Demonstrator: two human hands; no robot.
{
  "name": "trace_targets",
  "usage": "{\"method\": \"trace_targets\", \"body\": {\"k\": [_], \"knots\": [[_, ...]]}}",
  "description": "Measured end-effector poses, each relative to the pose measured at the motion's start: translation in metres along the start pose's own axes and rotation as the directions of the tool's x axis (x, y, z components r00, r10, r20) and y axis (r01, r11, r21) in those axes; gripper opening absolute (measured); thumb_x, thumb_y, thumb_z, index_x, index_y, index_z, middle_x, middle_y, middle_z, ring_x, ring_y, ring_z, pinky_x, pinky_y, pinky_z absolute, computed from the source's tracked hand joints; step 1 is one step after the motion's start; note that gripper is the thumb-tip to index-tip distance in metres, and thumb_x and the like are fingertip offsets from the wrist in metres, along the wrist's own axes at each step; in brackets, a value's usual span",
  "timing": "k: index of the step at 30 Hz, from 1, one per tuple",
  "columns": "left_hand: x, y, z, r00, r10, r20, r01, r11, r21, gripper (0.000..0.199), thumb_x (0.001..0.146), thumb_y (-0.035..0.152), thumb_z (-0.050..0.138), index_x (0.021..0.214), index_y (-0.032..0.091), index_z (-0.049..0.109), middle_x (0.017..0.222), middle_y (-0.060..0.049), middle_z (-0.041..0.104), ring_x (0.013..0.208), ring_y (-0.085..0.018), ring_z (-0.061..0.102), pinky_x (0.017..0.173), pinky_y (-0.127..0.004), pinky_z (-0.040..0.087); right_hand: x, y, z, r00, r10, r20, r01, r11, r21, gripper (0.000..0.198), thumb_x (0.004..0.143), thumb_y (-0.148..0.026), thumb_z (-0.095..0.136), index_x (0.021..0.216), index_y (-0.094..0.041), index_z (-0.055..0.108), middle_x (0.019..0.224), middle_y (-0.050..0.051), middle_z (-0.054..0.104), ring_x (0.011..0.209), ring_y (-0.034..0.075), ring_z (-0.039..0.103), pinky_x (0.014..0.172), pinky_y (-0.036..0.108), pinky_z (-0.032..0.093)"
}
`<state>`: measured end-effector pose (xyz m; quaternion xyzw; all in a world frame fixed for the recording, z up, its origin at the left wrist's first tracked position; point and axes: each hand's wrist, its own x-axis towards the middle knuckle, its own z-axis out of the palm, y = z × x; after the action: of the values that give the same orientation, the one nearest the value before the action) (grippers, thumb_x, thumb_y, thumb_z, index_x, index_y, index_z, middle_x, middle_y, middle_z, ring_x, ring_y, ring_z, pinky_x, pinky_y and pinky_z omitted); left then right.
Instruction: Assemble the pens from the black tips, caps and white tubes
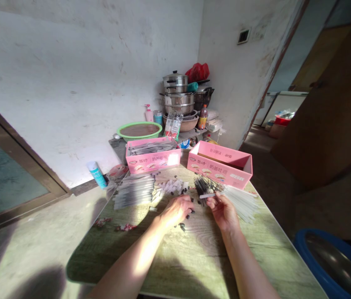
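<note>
My left hand [180, 208] is low over the wooden-topped table, its fingers curled down among small black caps [182, 227]. Whether a cap is between those fingertips is hidden. Palm turned up, my right hand [224, 212] pinches a slim translucent plastic tube [207, 195], which points left. Just behind that tube lies a bundle of thin black sticks [202, 185]. Clear tubes [240, 202] fan out to the right of this hand. Short whitish pieces [173, 186] are heaped beyond my left hand, and a stack of filled-looking tubes [134, 191] lies farther left.
At the table's back stand a pink box [153, 162] of tubes and another pink box [222, 172]. Behind them are a green-rimmed basin [139, 130], stacked steel pots [179, 99] and a bottle [203, 117]. A blue tub [306, 245] stands right of the table [194, 265].
</note>
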<state>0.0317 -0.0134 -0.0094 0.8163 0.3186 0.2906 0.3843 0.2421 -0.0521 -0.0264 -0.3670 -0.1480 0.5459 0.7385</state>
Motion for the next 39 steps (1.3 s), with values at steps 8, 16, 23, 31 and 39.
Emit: {"method": "trace_targets", "body": {"k": [8,16,23,31,39], "knots": [[0.001,0.0,-0.001,0.986,-0.081,-0.148,0.073,0.996,-0.058,0.009,0.086,0.021,0.067,0.082,0.018,0.075,0.081,-0.004,0.069,0.074,-0.018,0.063,0.074,-0.031,0.05,0.0,0.001,-0.001,1.0,0.008,0.015,-0.008,1.0,0.0,0.021,0.07,-0.019,0.091,0.074,-0.017,0.07,0.063,0.006,0.076,0.055,0.02,0.075,0.055,0.026,0.066],[0.0,0.0,-0.008,0.931,-0.352,-0.097,0.19,0.696,-0.693,0.044,0.068,0.046,0.092,0.087,0.014,0.07,0.076,-0.006,0.072,0.069,-0.018,0.069,0.073,-0.033,0.059,-0.006,0.003,0.005,0.995,0.017,0.093,-0.012,0.998,-0.055,0.027,0.065,-0.023,0.096,0.077,-0.016,0.073,0.067,0.008,0.079,0.057,0.02,0.077,0.059,0.026,0.066],[-0.002,0.007,-0.009,0.934,-0.35,-0.074,0.197,0.676,-0.711,0.042,0.067,0.044,0.092,0.085,0.013,0.07,0.074,-0.006,0.073,0.068,-0.017,0.069,0.072,-0.032,0.059,-0.009,0.006,0.009,0.993,-0.015,0.118,0.025,0.996,-0.087,0.033,0.062,-0.027,0.099,0.078,-0.016,0.073,0.067,0.006,0.079,0.058,0.02,0.077,0.059,0.026,0.066],[-0.001,0.014,-0.01,0.926,-0.369,-0.074,0.219,0.688,-0.692,0.046,0.063,0.049,0.094,0.08,0.014,0.069,0.072,-0.006,0.073,0.066,-0.018,0.069,0.071,-0.033,0.058,-0.012,0.004,0.014,0.992,-0.023,0.126,0.037,0.993,-0.116,0.034,0.059,-0.029,0.1,0.076,-0.015,0.074,0.067,0.008,0.079,0.056,0.02,0.077,0.057,0.025,0.066],[-0.001,0.013,-0.008,0.926,-0.366,-0.094,0.201,0.687,-0.698,0.046,0.063,0.048,0.095,0.079,0.013,0.069,0.071,-0.006,0.073,0.063,-0.016,0.067,0.068,-0.032,0.056,-0.013,0.005,0.015,0.991,-0.04,0.13,0.058,0.988,-0.141,0.036,0.058,-0.03,0.101,0.077,-0.015,0.074,0.067,0.008,0.079,0.056,0.021,0.077,0.057,0.025,0.066]]}}
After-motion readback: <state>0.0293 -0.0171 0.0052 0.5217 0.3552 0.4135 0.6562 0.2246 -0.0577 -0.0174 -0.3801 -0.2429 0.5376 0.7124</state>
